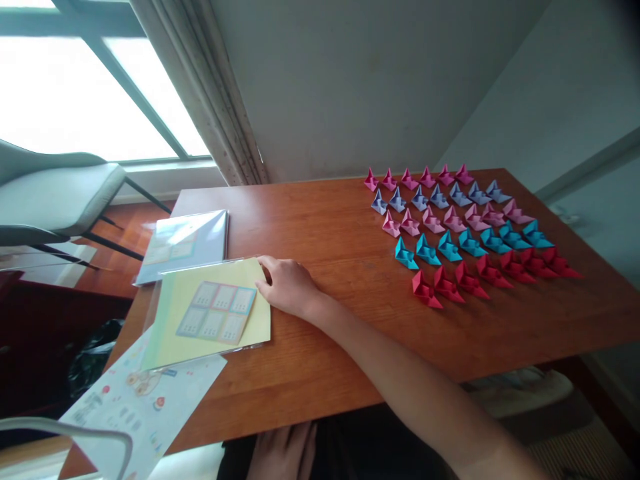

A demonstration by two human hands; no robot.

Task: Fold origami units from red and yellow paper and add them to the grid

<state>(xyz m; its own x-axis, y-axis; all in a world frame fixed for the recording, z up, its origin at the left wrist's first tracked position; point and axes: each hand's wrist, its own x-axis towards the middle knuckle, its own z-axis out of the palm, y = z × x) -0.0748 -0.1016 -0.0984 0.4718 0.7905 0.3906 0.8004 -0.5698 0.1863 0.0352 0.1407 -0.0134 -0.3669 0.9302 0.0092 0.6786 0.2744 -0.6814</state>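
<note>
My right hand (287, 285) reaches across the table from the right, thumb and fingers closed on the right edge of a packet of yellow paper (200, 287). The packet has a clear plastic sleeve, and a card with a grid of printed boxes lies on its face. Beneath its lower edge is a white sheet with small coloured pictures (165, 400). Behind it lies a pale packet in clear plastic (210, 233). Down at my lap, below the table edge, my left hand (283, 453) lies flat with fingers stretched out, holding nothing.
Rows of folded paper boats stand on the right of the wooden table (310, 213): dark pink (408, 180), lilac (439, 197), light pink (453, 220), blue (471, 243) and red (470, 281). A grey chair (60, 193) is at left; a white curved bar (75, 430) crosses the lower left.
</note>
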